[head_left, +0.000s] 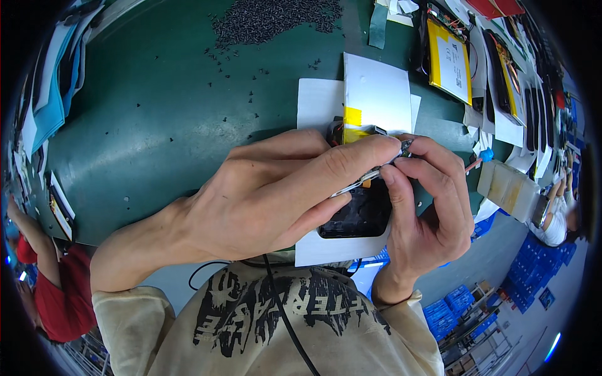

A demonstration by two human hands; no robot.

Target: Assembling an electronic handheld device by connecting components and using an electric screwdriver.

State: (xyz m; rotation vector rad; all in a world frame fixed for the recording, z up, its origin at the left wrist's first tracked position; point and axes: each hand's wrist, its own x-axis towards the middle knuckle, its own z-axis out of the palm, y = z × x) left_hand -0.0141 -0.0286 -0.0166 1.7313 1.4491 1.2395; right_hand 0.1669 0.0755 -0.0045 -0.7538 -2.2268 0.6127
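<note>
Both my hands meet over a black plastic housing that lies on white sheets. My left hand reaches in from the left, its fingers closed on a small circuit board. Against the board's other end, the thumb and forefinger of my right hand are pinched. Thin pale wires or a metal strip show under my left forefinger; I cannot tell which. Behind the hands, a flat white pack with yellow tape leans out from the housing. My fingers hide most of the board.
A heap of small black screws covers the far part of the green table, with loose ones scattered nearer. Yellow-edged battery packs and papers crowd the right. A blue-tipped tool lies beside a cloudy plastic box. Other people sit at both sides.
</note>
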